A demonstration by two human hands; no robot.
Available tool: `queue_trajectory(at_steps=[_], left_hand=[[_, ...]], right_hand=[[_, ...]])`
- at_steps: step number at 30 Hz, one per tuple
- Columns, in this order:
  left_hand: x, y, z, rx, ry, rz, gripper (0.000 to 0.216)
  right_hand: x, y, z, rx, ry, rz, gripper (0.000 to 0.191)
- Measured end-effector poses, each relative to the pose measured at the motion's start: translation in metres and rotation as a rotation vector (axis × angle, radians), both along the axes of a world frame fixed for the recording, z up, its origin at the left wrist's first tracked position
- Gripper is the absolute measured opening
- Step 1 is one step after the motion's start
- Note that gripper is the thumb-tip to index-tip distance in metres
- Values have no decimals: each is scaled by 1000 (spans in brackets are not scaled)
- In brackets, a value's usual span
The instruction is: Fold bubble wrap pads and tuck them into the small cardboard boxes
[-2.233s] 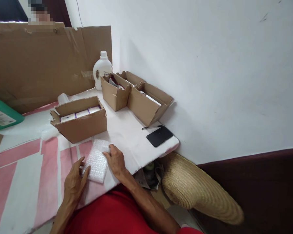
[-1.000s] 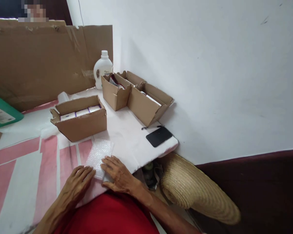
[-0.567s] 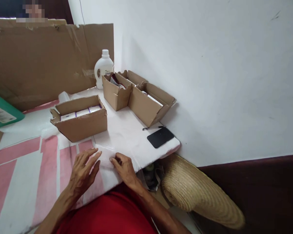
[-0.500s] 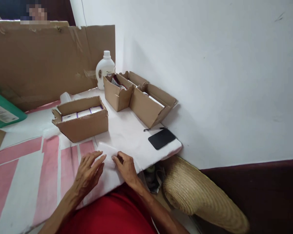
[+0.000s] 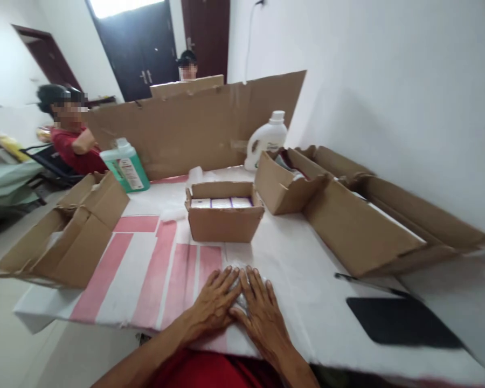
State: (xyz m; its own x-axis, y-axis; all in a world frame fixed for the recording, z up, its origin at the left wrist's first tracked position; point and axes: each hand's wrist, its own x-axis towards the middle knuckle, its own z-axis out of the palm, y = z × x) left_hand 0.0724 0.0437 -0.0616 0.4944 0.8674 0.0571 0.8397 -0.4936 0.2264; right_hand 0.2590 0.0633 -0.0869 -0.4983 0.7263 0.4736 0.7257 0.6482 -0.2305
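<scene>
Both hands lie flat, side by side, on a clear plastic piece (image 5: 241, 302) at the front of the table; most of it is covered by the fingers. My left hand (image 5: 214, 299) has its fingers stretched forward and a little apart. Against it rests my right hand (image 5: 261, 312), also flat, with its thumb towards the left hand. Just beyond the fingertips stands a cardboard box (image 5: 222, 225) holding a row of small white packs (image 5: 221, 203) with purple edges.
Cardboard boxes (image 5: 359, 231) line the right by the wall, and more boxes (image 5: 81, 242) stand at the left edge. A green bottle (image 5: 131, 170), a white jug (image 5: 267, 140) and a cardboard panel (image 5: 186, 137) are behind. A black phone (image 5: 400, 320) lies right. Two people sit beyond.
My view has swung left, bringing the left boxes and people into sight. My hands have gone from fingering the clear plastic to lying flat on it.
</scene>
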Motion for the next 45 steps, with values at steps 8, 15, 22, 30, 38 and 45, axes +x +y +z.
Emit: queue_trajectory(at_steps=[8, 15, 22, 30, 38, 45], left_hand=[[2, -3, 29, -25, -151, 51, 70], [30, 24, 27, 66, -87, 7, 65], [39, 37, -9, 37, -172, -8, 70], [5, 16, 16, 98, -185, 343, 47], [-8, 16, 17, -183, -577, 269, 21], [-51, 55, 162, -115, -975, 397, 30]], right_hand=[[11, 14, -16, 70, 52, 9, 74], [9, 11, 12, -125, 277, -104, 73], [13, 9, 8, -229, 261, -191, 60], [5, 38, 37, -322, 40, -206, 36], [8, 41, 88, -987, 384, -117, 10], [-18, 83, 206, -958, 693, 114, 23]])
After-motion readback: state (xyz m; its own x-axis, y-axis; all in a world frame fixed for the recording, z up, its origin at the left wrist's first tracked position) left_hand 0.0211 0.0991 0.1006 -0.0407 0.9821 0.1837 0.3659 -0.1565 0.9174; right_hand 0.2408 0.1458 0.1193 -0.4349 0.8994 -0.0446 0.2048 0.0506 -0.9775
